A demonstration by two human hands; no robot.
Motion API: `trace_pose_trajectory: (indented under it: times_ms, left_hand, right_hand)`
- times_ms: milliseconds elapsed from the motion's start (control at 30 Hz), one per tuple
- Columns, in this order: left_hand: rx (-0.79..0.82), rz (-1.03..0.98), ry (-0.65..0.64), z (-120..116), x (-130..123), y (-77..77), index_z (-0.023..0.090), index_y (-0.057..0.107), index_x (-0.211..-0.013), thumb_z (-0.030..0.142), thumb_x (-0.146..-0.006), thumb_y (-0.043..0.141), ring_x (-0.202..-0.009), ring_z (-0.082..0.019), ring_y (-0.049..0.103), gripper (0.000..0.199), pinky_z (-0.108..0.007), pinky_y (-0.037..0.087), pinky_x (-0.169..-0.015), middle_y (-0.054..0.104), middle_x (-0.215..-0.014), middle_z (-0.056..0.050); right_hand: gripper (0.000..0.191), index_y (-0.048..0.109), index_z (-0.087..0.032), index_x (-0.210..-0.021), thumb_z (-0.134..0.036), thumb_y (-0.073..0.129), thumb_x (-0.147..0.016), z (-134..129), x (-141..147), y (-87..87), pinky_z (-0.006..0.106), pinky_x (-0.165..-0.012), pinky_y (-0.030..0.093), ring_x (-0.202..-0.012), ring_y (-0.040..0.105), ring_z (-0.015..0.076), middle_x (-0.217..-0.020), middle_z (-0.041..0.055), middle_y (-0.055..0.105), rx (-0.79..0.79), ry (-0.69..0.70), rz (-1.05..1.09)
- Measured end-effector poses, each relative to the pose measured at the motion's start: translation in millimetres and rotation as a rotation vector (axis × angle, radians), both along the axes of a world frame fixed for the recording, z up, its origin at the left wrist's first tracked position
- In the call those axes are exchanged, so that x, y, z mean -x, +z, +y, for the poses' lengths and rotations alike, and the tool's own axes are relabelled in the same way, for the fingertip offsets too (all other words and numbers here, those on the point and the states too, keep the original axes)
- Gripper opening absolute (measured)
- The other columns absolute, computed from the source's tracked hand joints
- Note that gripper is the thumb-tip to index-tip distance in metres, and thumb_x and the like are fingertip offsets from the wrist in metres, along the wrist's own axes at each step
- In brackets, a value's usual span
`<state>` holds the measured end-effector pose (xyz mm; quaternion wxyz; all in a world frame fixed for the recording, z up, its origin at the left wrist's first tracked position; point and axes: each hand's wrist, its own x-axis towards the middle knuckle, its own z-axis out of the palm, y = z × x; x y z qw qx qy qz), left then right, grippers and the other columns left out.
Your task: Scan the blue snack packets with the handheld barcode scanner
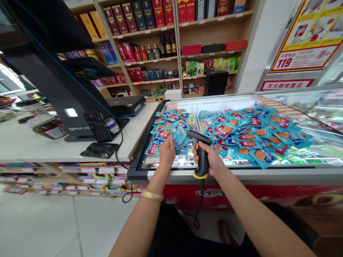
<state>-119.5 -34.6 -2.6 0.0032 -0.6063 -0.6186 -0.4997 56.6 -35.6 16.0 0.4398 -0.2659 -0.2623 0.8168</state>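
shop shelves of pale wood [199, 35] rise across the top of the frame, stacked with red and gold gift boxes [158, 12] and a row of wine bottles [168, 44]. at the upper right hangs a red and yellow fire notice [311, 39] showing the number 119. along the left runs a white checkout counter [53, 150] carrying a black till terminal [48, 71], and white floor tiles [40, 228] fill the lower left. straight ahead sits a chest freezer [241, 175] with a red front, its bins heaped with blue and red snack packets [249, 132].

the left hand [167, 151], a pale bangle [152, 195] on its wrist, is over the freezer's left bin, thumb and fingers pinching the lower edge of one clear blue packet [180, 137] just above the pile. the right hand [210, 157] has its fingers closed round the grip of a black and yellow handheld barcode scanner [202, 157], whose nose is angled toward that packet and just beside it. the scanner's black cable [199, 210] hangs down past the freezer front.
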Motion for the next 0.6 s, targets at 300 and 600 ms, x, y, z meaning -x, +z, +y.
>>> trace_pose_trajectory:
  times_ms: [300, 600]
  left_hand:
    - [-0.003, 0.030, -0.016, -0.3, -1.6, -0.8, 0.016, 0.066, -0.104, 0.039, -0.097, 0.031, -0.065, -0.015, 0.061, 0.043, -0.024, 0.043, -0.063, 0.065, -0.069, -0.003]
    - [0.006, 0.040, -0.019, -0.9, -1.6, -1.2, 0.016, 0.066, -0.106, 0.039, -0.097, 0.031, -0.064, -0.015, 0.062, 0.043, -0.025, 0.045, -0.065, 0.068, -0.073, -0.004]
  right_hand:
    - [0.021, 0.060, -0.015, -0.074, -0.033, 0.070, -0.072, -0.9, 0.9, -0.1, 0.018, -0.039, 0.044, -0.043, 0.050, 0.0078, -0.057, -0.0010, 0.058, -0.016, -0.012, -0.012]
    - [0.019, 0.060, -0.016, -0.073, -0.033, 0.069, -0.074, -1.3, 2.3, 0.8, 0.018, -0.040, 0.044, -0.043, 0.049, 0.0078, -0.056, -0.0013, 0.058, -0.009, 0.008, -0.023]
